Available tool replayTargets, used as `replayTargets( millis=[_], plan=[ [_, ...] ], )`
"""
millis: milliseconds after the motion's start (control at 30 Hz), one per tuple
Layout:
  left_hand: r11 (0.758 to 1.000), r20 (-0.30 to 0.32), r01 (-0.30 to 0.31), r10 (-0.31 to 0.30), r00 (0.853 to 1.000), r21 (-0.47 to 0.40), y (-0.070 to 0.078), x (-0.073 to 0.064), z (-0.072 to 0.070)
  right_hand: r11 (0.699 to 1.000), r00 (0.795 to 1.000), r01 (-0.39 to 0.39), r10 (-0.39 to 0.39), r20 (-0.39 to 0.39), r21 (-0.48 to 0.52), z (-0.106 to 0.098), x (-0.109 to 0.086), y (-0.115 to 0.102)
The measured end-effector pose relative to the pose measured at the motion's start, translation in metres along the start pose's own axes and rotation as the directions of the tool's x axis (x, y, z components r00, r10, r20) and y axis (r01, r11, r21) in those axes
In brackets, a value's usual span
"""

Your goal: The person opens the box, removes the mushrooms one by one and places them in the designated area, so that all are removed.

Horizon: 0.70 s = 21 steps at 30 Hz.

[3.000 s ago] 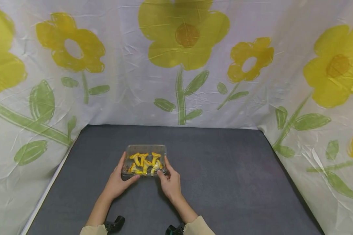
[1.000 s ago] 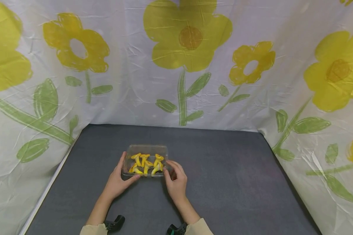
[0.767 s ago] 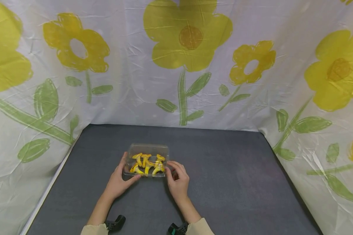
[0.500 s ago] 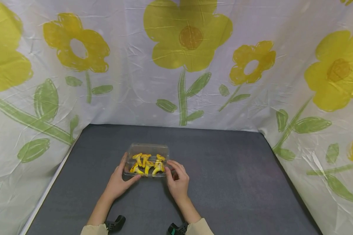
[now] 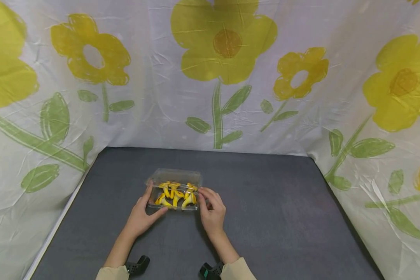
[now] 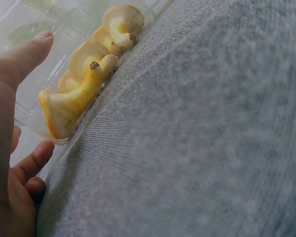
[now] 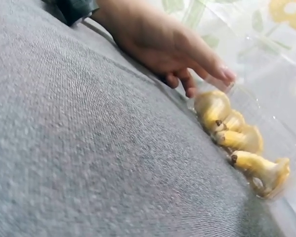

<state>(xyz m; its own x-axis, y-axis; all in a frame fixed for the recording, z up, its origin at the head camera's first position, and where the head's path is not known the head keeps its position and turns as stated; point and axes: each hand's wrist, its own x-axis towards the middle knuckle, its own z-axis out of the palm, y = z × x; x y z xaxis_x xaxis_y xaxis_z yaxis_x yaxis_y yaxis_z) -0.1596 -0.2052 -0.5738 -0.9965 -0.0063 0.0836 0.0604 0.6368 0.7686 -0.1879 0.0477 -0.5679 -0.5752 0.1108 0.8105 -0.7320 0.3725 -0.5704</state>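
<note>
A clear plastic box (image 5: 190, 209) sits on the dark cloth in the head view, with several yellow mushrooms (image 5: 177, 197) inside. Its transparent hinged lid (image 5: 178, 175) is tilted up, the front edge raised above the mushrooms. My left hand (image 5: 140, 216) (image 6: 2, 108) holds the box's near left corner, thumb along the front and fingers along the left side. At the right side, my right hand (image 5: 212, 214) (image 7: 163, 44) pinches the lid's edge between thumb and fingers. The mushrooms (image 7: 254, 165) show through the wall in the right wrist view.
Dark grey cloth (image 5: 273, 217) covers the tabletop on all sides of the box. A white curtain (image 5: 143, 116) printed with yellow flowers hangs behind and at both sides. Black wrist devices (image 5: 138, 266) are strapped at both sleeves.
My right hand has moved from the box's front right corner to its right side, then slightly upward. The lid's front edge has risen. My left hand has stayed nearly still.
</note>
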Motion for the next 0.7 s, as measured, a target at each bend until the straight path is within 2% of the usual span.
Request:
replayTargets(
  millis=[167,500,700],
  plan=[
    [1.0,-0.005,0.007,-0.007,1.0,-0.004,-0.001,0.0,0.001,1.0,1.0,0.007,-0.007,0.003,-0.012,0.0,0.004,0.005],
    [0.999,-0.028,-0.047,0.047,0.999,-0.021,-0.003,0.003,0.003,0.999,0.999,0.043,-0.042,0.028,-0.015,0.0,0.029,0.016],
    [0.999,-0.038,-0.051,0.05,0.998,-0.019,-0.004,0.003,0.004,1.0,0.999,0.019,-0.019,0.049,-0.009,0.0,0.04,0.017]
  ],
)
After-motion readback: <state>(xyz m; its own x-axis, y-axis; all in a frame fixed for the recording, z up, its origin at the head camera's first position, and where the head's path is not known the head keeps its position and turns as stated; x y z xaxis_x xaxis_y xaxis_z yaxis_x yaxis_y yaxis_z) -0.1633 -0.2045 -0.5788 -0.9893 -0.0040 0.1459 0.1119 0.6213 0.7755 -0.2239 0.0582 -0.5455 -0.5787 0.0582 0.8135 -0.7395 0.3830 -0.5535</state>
